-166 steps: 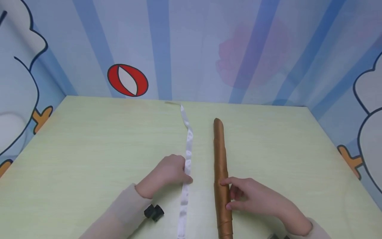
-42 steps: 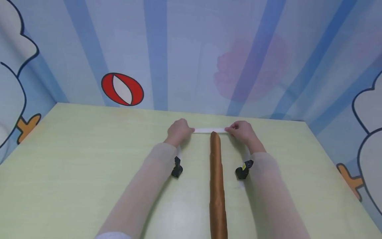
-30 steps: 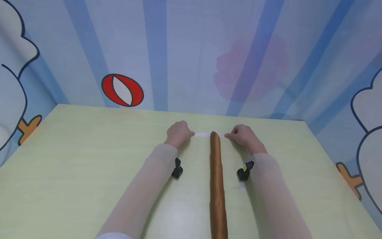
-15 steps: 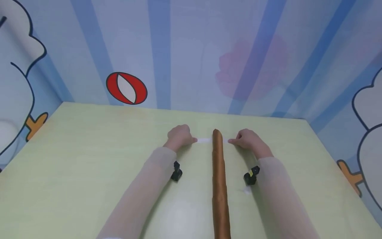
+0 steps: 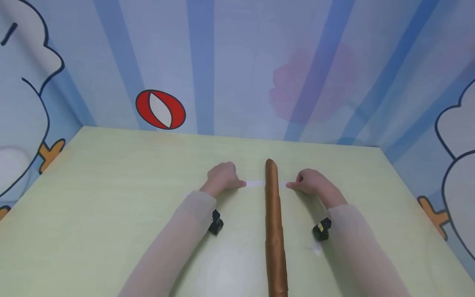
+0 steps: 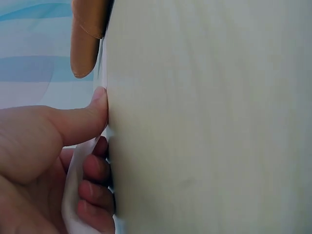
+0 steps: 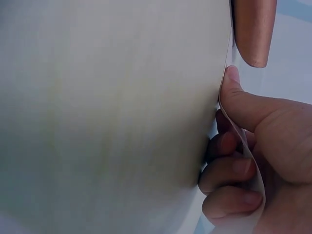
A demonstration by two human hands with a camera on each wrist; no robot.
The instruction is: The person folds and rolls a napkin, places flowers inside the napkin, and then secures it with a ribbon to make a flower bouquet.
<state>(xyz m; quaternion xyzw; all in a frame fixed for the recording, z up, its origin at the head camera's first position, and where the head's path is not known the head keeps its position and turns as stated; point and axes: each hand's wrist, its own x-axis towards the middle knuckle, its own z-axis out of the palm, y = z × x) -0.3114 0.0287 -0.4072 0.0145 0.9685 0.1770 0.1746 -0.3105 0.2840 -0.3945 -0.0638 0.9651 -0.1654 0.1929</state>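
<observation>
A long roll of shiny brown cloth (image 5: pixel 274 231) lies lengthwise on the table, its tapered far end pointing at the back wall. Beneath it, near that end, a narrow white satin ribbon (image 5: pixel 255 184) crosses from side to side. My left hand (image 5: pixel 224 177) pinches the ribbon left of the roll, thumb low against the table. To the right, my right hand (image 5: pixel 313 183) pinches the ribbon's other side. Both wrist views show the ribbon running between thumb and curled fingers and trailing through the palm. The stretch under the roll is hidden.
The pale yellow-green table (image 5: pixel 130 198) ends at a blue striped backdrop (image 5: pixel 237 70) with cartoon prints. A small black camera (image 5: pixel 216 222) sits at the left wrist, another black camera (image 5: pixel 322 229) at the right. A pale ribbon piece (image 5: pixel 316 248) shows beside the right forearm.
Earlier the ribbon lay lengthwise left of the roll. Then both hands stretched it crosswise at the roll's far tip; since then they have drawn it nearer, under the roll, and spread slightly apart.
</observation>
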